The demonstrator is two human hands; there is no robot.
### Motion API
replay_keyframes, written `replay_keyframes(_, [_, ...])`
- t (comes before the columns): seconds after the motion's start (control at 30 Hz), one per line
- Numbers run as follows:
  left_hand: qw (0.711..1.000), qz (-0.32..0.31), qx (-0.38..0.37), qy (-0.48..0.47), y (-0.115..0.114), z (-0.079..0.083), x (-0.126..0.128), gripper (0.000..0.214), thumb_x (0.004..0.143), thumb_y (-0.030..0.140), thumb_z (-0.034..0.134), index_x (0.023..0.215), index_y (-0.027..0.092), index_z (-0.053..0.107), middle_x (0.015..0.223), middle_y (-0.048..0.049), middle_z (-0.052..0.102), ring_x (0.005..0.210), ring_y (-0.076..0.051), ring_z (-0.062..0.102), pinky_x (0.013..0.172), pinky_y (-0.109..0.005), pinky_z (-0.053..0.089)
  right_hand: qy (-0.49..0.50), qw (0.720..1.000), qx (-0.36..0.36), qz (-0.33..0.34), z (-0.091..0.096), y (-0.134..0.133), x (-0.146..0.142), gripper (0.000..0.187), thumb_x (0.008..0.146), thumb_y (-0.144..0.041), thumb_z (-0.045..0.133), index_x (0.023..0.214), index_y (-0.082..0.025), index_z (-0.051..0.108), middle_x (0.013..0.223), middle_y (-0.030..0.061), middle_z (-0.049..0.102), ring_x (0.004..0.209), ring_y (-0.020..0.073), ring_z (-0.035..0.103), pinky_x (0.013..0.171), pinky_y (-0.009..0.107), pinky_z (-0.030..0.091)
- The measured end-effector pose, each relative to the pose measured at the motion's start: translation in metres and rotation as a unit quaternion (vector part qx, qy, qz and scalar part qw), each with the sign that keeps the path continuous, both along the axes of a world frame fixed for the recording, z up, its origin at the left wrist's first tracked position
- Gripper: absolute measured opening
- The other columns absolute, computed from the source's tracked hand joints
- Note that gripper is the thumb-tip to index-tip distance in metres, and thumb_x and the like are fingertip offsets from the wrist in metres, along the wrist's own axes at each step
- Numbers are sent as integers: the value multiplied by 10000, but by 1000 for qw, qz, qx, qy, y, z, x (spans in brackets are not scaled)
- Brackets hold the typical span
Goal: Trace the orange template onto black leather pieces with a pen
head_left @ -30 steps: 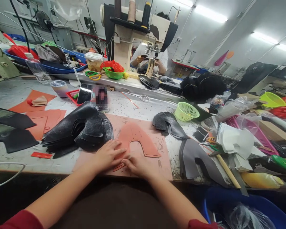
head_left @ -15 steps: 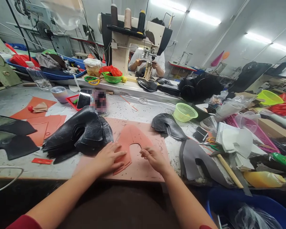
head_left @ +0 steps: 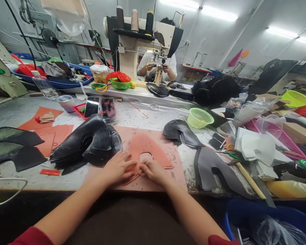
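A salmon U-shaped cut piece (head_left: 153, 149) lies on a pale pink mat (head_left: 177, 170) at the table's near edge. My left hand (head_left: 117, 167) lies flat on the piece's left leg, fingers spread. My right hand (head_left: 153, 172) presses down beside it, fingertips together on the same leg. A pile of black leather pieces (head_left: 90, 143) sits just left of my hands. A grey cut piece (head_left: 209, 168) lies to the right of the mat.
Another black piece (head_left: 182, 132) and a green basket (head_left: 200, 118) lie beyond the mat. Orange sheets (head_left: 53, 132) and dark pieces (head_left: 15, 146) cover the left. Clutter of paper, a wooden handle (head_left: 250, 180) and bottles fills the right. A person works at a sewing machine (head_left: 142, 44) opposite.
My right hand, lifted at the inner curve of the salmon piece half a second ago, has come back down next to my left hand. The left hand stayed on the piece.
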State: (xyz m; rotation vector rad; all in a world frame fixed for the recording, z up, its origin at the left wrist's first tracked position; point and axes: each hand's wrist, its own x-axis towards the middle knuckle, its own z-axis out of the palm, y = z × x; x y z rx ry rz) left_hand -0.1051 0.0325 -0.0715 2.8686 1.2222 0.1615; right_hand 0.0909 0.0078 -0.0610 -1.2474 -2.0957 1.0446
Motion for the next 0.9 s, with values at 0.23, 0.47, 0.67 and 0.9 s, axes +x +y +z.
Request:
replay_keyframes(0.23, [1000, 0, -4, 6, -1, 1, 2, 320, 778, 407, 600, 1061, 264, 637, 1200, -94, 536, 1142, -273, 468, 1026, -450, 291, -21, 999, -4, -29, 0, 3, 15, 191, 886, -227, 449, 786, -184, 606, 691, 2, 634, 670, 131, 589, 661, 226, 425])
replay_keyframes(0.47, [999, -5, -28, 40, 17, 23, 14, 259, 755, 442, 605, 910, 240, 652, 908, -58, 612, 887, -236, 572, 831, -374, 408, -105, 968, 55, -220, -14, -8, 93, 149, 837, -238, 517, 920, -217, 638, 837, 41, 645, 817, 190, 602, 743, 306, 445])
replay_keyframes(0.67, [999, -15, -22, 46, 48, 21, 68, 287, 790, 389, 568, 1004, 213, 644, 1029, -99, 624, 961, -260, 581, 836, -383, 434, -142, 958, 117, -218, -34, -21, 93, 150, 764, -119, 587, 831, -220, 675, 933, 67, 596, 906, 209, 557, 826, 351, 442])
replay_keyframes(0.9, [995, -80, -54, -13, 57, -11, 89, 455, 786, 494, 568, 1186, 277, 576, 1333, -96, 481, 1248, -327, 394, 1008, -461, 337, -119, 950, 156, -242, -40, -22, 88, 138, 802, -140, 575, 820, -222, 684, 874, 68, 594, 869, 202, 554, 795, 323, 454])
